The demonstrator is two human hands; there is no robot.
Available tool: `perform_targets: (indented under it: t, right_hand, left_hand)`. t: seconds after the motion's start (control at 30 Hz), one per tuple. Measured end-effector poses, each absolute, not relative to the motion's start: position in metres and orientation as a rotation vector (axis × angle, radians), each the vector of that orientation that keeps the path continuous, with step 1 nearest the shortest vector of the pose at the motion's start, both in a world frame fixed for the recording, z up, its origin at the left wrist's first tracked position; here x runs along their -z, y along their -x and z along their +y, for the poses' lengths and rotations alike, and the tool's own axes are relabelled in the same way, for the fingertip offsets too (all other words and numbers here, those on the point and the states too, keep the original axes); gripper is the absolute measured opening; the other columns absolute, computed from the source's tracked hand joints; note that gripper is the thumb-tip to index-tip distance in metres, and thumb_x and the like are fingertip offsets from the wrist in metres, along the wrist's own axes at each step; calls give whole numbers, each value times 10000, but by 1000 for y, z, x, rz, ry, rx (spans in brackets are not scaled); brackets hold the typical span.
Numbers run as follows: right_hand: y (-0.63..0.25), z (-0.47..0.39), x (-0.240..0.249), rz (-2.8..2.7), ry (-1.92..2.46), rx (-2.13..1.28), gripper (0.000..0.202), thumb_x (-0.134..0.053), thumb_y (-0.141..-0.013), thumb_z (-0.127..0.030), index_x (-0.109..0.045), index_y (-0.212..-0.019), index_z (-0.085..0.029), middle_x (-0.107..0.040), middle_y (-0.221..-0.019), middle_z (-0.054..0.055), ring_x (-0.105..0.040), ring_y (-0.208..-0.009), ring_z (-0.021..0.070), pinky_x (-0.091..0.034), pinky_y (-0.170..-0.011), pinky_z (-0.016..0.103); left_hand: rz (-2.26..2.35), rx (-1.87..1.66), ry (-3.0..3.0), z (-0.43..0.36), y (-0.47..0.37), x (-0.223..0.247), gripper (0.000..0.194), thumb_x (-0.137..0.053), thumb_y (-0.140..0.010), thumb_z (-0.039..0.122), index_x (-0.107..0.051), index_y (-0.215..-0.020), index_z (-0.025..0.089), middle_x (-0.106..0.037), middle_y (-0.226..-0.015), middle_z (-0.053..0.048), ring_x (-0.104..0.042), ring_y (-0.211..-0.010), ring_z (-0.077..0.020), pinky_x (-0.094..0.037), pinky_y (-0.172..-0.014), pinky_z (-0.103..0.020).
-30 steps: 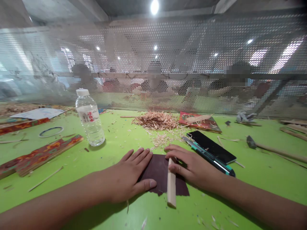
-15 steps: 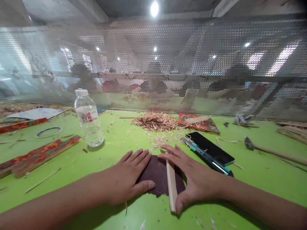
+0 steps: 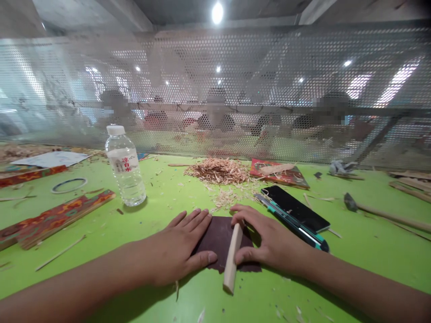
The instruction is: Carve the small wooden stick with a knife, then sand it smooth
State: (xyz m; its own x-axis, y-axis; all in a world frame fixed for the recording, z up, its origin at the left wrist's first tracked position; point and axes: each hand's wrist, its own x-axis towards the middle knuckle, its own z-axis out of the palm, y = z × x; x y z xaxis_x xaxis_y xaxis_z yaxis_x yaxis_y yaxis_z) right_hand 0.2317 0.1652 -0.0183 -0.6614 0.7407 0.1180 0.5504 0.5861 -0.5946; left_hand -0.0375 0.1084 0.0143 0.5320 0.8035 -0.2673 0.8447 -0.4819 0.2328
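Note:
My left hand [image 3: 183, 251] lies flat, fingers stretched out, on the left part of a dark brown sheet of sandpaper [image 3: 218, 240] with a ragged near edge. Across the sheet's right half slants a pale wooden stick [image 3: 232, 262], its near end jutting past the paper. My right hand [image 3: 266, 233] grips this stick, fingertips at its far end and thumb against its right side. Just beyond the right hand lie a utility knife [image 3: 292, 224] with a black and teal handle and a black phone [image 3: 294, 207].
A water bottle [image 3: 125, 168] stands left of centre. Wood shavings [image 3: 220, 171] are heaped behind the paper, beside a red patterned board [image 3: 279, 172]. Patterned wood strips [image 3: 63, 217] and a ring [image 3: 69, 185] lie left, a hammer-like tool [image 3: 380, 213] right. A perforated screen [image 3: 215, 94] closes the back.
The wooden stick has turned, its near end swinging left. My right fingers and thumb have drawn in around it. My left hand has stayed in place.

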Motion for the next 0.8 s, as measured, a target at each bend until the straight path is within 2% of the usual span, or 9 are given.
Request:
perform_targets:
  t: [0.07,0.2,0.33,0.5,0.63,0.8]
  right_hand:
    - [-232,165,19,-2460,1050,-727,677,-759,-743,-741,-606,-1150,-223,-510,-1504,167,-505,-1379,369,-406,-1136,519]
    - [-232,165,18,-2519,966,-763,721,-803,-678,-749,-620,-1148,-234,-511,-1516,151,-481,-1403,369,-397,-1147,502]
    - [-232,166,17,-2438,1051,-724,599,-736,-798,-707,-618,-1137,-228,-549,-1465,146,-540,-1343,341,-430,-1116,483]
    - [-233,167,18,-2522,928,-768,629,-780,-746,-712,-633,-1142,-245,-565,-1470,122,-477,-1412,341,-417,-1135,462]
    - [-233,168,18,-2496,953,-725,503,-692,-876,-654,-633,-1147,-234,-580,-1443,127,-524,-1367,314,-425,-1124,464]
    - [-234,168,17,-2558,832,-773,527,-732,-842,-652,-647,-1160,-241,-601,-1439,117,-470,-1426,313,-394,-1162,460]
  left_hand:
    - [1364,163,-2450,108,38,-14,878,-217,-1045,721,-75,-1665,114,-40,-1691,-144,-56,-1570,-317,-108,-1269,-520]
    - [1359,126,-2447,108,37,-13,875,-239,-1047,715,-99,-1663,109,-54,-1686,-157,-75,-1567,-332,-114,-1265,-539]
    - [1360,138,-2433,108,37,-14,878,-233,-1046,718,-93,-1663,109,-43,-1689,-144,-69,-1570,-321,-105,-1269,-525]
    - [1350,88,-2457,108,38,-13,854,-254,-1047,713,-135,-1664,135,-92,-1686,-156,-116,-1564,-335,-129,-1263,-536]
    - [1356,84,-2459,109,38,-11,849,-244,-1049,714,-131,-1666,142,-100,-1688,-155,-114,-1564,-342,-135,-1263,-531]
    - [1350,110,-2449,108,38,-12,872,-237,-1042,727,-112,-1665,130,-68,-1691,-151,-85,-1568,-337,-115,-1267,-526]
